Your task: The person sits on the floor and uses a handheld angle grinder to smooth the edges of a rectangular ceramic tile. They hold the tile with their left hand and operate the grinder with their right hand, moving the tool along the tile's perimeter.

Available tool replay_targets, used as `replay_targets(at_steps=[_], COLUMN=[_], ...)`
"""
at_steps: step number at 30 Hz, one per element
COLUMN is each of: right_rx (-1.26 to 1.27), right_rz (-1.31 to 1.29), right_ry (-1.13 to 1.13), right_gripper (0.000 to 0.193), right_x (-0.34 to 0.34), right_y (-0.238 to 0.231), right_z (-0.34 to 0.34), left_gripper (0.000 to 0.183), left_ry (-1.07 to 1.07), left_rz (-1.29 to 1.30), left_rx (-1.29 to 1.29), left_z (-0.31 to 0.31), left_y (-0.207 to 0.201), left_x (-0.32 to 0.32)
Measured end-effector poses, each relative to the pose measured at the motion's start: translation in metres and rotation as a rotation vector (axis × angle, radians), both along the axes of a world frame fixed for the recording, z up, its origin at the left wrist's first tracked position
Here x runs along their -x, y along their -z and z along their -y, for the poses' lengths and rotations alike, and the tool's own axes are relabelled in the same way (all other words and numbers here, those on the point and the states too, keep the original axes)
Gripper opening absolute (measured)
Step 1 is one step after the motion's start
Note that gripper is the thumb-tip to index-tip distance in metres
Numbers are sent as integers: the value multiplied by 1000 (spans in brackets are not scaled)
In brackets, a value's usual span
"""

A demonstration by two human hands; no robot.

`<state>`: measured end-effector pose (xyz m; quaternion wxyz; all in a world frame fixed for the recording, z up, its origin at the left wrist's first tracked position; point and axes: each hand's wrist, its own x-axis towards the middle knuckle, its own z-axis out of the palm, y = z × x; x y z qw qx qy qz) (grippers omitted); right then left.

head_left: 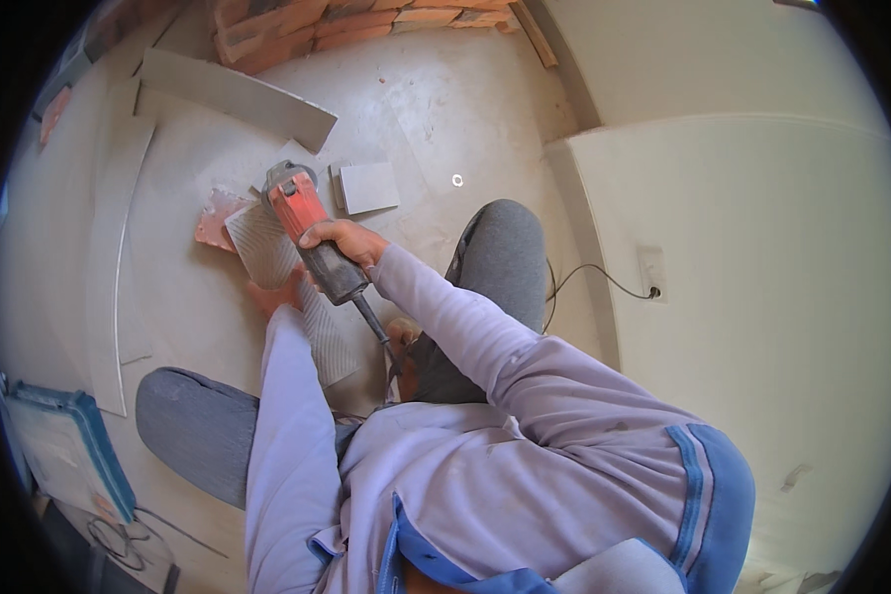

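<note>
Indoors, a crouching person tilts a red-and-black angle grinder (pixel 299 205) across the far end of a ribbed tile (pixel 259 247), with a reddish slab (pixel 214 224) at the tile's left edge, perhaps as a prop. The right hand (pixel 349 241) is wrapped around the grinder's body; the left hand (pixel 281 293), partly hidden, curls against the tile, apparently steadying it. Small grey tiles (pixel 368 188) lie to the ribbed tile's right.

A red-and-black grinder (pixel 300 206) slants over a grey tile (pixel 259 246); the tile's ridged face shows
</note>
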<state>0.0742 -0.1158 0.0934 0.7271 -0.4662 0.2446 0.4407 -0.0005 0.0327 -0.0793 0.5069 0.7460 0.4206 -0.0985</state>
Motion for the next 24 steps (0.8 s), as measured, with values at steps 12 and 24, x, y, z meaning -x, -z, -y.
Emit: replay_targets(at_steps=[12, 24], right_rx=[8, 19], right_rz=[83, 58], right_ry=[-5, 94], right_gripper=[39, 39], right_x=[-3, 2], right_y=[7, 14], right_z=[-15, -2], left_gripper=[112, 96], left_ry=[126, 72], left_rz=[122, 88], left_rx=[-382, -91], left_z=[-24, -4], left_y=[51, 23], left_x=[4, 5])
